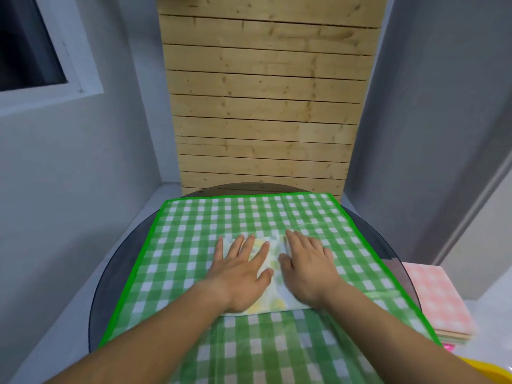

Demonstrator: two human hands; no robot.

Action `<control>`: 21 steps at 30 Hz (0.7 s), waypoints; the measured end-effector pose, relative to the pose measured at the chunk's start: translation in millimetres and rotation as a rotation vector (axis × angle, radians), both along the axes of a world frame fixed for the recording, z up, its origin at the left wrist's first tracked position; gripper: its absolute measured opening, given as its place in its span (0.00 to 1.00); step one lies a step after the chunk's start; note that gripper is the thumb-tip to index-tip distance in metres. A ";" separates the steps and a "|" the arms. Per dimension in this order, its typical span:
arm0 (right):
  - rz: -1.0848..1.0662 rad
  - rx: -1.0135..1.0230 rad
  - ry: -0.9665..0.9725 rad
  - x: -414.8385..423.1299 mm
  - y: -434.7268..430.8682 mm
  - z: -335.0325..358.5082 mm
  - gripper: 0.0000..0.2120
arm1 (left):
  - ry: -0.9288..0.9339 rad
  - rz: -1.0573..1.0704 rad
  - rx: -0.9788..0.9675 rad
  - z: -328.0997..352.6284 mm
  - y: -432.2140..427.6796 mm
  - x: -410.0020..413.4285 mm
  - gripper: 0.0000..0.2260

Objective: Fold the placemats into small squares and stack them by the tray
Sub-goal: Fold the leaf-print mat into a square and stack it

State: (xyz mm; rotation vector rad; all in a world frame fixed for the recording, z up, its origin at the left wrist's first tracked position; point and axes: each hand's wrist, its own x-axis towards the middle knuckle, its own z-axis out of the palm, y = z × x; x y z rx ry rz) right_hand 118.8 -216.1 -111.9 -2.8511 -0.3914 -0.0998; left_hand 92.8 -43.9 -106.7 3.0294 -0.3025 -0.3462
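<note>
A folded white placemat with pale yellow and green print [273,261] lies in the middle of a green-and-white checked cloth [249,214]. My left hand [241,266] presses flat on its left half, fingers spread and straight. My right hand [307,268] lies flat on its right half, fingers pointing away from me. Most of the folded placemat is hidden under both hands. A stack of folded placemats [440,303], pink check on top, sits at the right beyond the table edge.
The checked cloth covers a round dark glass table [110,267]. A wooden slatted panel [263,106] stands behind it between grey walls. A yellow rim [490,370] shows at the bottom right corner, and a window [30,45] sits upper left.
</note>
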 end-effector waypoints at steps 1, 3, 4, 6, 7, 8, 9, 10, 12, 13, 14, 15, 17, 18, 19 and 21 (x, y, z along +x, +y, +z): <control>0.003 -0.020 0.015 3.0 0.7 -2.3 0.24 | 0.009 0.013 -0.032 -0.1 0.6 1.1 0.28; -0.001 -0.054 0.017 4.3 -0.5 -6.8 0.24 | -0.001 0.040 -0.143 -0.5 4.2 4.3 0.27; -0.003 -0.056 0.007 3.7 -1.7 -8.0 0.23 | -0.036 0.061 -0.225 -0.9 7.1 6.0 0.26; 0.000 -0.061 0.000 2.9 -2.5 -8.5 0.23 | -0.167 0.137 -0.437 0.4 14.0 7.4 0.23; -0.002 -0.062 0.000 2.5 -2.0 -8.7 0.23 | -0.249 0.194 -0.534 1.5 18.3 8.3 0.21; -0.005 -0.061 -0.002 2.3 -1.3 -9.1 0.23 | -0.316 0.273 -0.611 3.9 22.9 9.5 0.20; -0.008 -0.046 -0.010 2.3 -0.8 -9.5 0.23 | -0.349 0.373 -0.675 7.5 27.7 11.7 0.20; -0.011 -0.011 -0.027 2.3 -0.6 -9.4 0.22 | -0.339 0.480 -0.732 11.5 32.7 14.7 0.21; -0.032 0.103 -0.053 2.5 -1.7 -7.4 0.20 | -0.234 0.649 -0.829 19.4 40.8 21.1 0.26; -0.056 0.173 -0.048 3.1 -2.8 -5.5 0.21 | -0.182 0.691 -0.867 22.0 43.9 23.7 0.28; -0.085 0.245 -0.035 3.9 -3.9 -2.8 0.23 | -0.143 0.709 -0.890 23.3 46.0 25.5 0.29; -0.113 0.322 -0.018 5.5 -4.8 -0.3 0.23 | -0.118 0.714 -0.894 24.0 46.9 26.7 0.29; -0.147 0.503 0.034 9.3 -5.7 4.2 0.21 | -0.100 0.701 -0.852 24.2 47.6 26.8 0.28; -0.154 0.580 0.056 11.5 -6.2 6.0 0.18 | -0.090 0.684 -0.830 24.0 48.0 26.9 0.27; -0.158 0.627 0.063 13.5 -6.7 7.0 0.15 | -0.071 0.661 -0.811 24.4 48.6 26.9 0.27; -0.162 0.656 0.062 14.9 -7.5 8.4 0.11 | -0.025 0.597 -0.764 26.2 50.3 26.1 0.26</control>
